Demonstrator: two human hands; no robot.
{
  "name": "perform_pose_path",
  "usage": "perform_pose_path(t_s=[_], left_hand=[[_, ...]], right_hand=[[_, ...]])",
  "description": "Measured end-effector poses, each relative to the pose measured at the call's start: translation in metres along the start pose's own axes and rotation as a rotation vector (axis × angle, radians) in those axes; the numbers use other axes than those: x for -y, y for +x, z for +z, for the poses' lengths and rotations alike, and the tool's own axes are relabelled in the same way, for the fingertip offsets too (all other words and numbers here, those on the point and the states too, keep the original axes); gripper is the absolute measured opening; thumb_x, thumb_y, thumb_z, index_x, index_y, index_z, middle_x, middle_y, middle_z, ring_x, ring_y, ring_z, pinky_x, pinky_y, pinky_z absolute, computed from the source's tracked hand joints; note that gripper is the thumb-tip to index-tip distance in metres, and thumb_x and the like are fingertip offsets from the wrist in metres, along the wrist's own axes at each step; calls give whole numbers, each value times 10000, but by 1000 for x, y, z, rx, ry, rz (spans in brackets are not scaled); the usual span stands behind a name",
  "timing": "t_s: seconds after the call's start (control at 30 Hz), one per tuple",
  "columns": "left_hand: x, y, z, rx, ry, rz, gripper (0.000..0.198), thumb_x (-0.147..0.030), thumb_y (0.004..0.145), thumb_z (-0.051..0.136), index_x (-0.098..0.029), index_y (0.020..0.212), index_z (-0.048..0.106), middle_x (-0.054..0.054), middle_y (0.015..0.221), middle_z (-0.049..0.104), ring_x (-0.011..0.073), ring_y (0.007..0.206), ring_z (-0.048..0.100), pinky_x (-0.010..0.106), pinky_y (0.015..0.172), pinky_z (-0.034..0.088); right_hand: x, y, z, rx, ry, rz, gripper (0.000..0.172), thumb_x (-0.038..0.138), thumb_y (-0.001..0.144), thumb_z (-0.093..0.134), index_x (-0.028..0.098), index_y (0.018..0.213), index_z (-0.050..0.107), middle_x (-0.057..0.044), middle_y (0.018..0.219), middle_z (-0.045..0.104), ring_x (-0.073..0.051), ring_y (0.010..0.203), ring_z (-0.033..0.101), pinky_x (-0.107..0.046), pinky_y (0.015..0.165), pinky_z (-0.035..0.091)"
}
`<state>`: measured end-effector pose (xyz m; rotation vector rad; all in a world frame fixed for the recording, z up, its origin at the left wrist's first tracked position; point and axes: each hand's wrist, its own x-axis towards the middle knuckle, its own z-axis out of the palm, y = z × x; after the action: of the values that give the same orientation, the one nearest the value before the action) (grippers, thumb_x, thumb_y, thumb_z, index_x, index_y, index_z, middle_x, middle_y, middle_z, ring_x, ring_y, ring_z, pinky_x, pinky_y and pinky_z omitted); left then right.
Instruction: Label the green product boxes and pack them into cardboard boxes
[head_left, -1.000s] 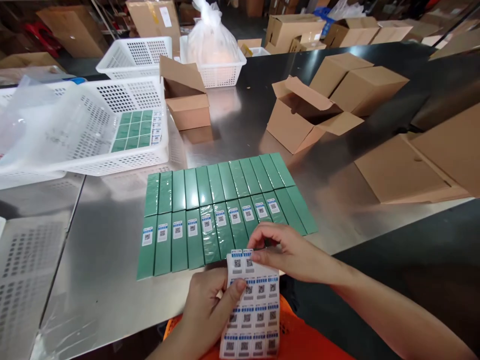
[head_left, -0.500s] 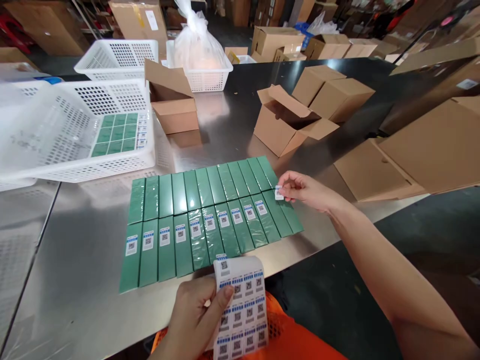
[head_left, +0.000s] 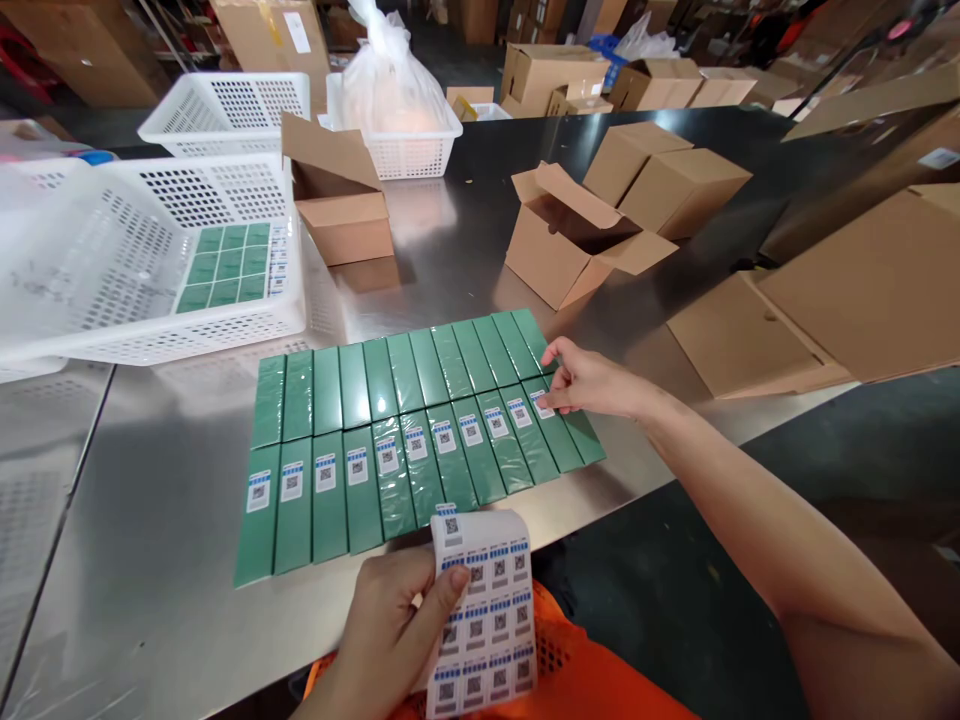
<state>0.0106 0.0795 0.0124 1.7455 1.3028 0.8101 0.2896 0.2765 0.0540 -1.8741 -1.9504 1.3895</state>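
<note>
Two rows of green shrink-wrapped boxes (head_left: 328,520) lie side by side on the metal table, most of the near row bearing a white QR-code label. My right hand (head_left: 589,380) is at the right end of the near row. Its thumb presses a label (head_left: 541,404) onto a green box, while the index finger is lifted apart from the thumb. My left hand (head_left: 401,620) grips a sheet of QR-code labels (head_left: 487,620), thumb on top, just in front of the boxes. The sheet's top edge curls over.
A white basket (head_left: 225,335) at left contains more labelled green boxes. Open cardboard boxes stand behind the rows, one (head_left: 349,230) at left and another (head_left: 551,255) at right. Closed cartons (head_left: 682,190) and a large flapped carton (head_left: 757,340) lie farther right.
My right hand has moved slightly left and down, bringing the label from the air onto a green box. Its index finger has come away from the thumb. My left hand keeps the sheet.
</note>
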Motion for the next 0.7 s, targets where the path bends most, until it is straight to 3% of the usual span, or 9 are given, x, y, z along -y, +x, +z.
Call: perform_pose_path(t_s=[0.1,0.17,0.23,0.33,0.43,0.57,0.7], left_hand=[[-1,0,1,-8,-14,7,408,-309,972,498,-175,591,438,-43,507,477,68,449,481,175,448,290],[-1,0,1,7,-32,17,383,-292,977,489,-177,613,454,-43,530,485,67,464,484,178,457,288],[-1,1,0,35,-46,49,352,-282,980,481,-180,643,480,-40,556,495,73,490,493,188,476,290],[-1,5,0,55,-35,141,343,-289,978,483,-182,652,473,-37,561,485,87,512,480,219,503,281],[-1,8,2,65,-20,222,394,-319,981,478,-183,615,425,-39,539,457,91,498,447,244,503,257],[-1,5,5,144,-3,257,435,-364,982,468,-185,587,434,-27,518,461,106,490,456,266,501,257],[-2,-1,6,300,30,248,402,-339,978,461,-188,609,507,5,547,548,131,511,512,276,525,314]], right_hand=[[9,-8,3,-216,-297,2,480,349,626,843,240,923,482,46,652,562,-168,603,542,-284,529,346],[15,-20,15,-292,-241,-114,411,444,687,810,236,928,549,45,645,540,-156,595,510,-280,528,340],[22,-38,36,-162,-38,-268,349,510,782,727,233,969,624,22,706,577,-149,634,528,-277,561,389],[32,-62,71,208,175,-421,326,482,812,722,239,1028,699,-32,938,644,-166,822,600,-268,643,457],[37,-74,94,326,353,-477,201,389,827,734,211,919,717,-35,940,642,-151,824,607,-267,693,479],[32,-70,85,175,627,-462,203,399,871,688,204,839,642,-32,871,654,-155,822,616,-289,732,498],[16,-55,39,-224,678,-416,277,460,806,742,237,838,581,-9,831,637,-157,797,615,-309,772,514]])
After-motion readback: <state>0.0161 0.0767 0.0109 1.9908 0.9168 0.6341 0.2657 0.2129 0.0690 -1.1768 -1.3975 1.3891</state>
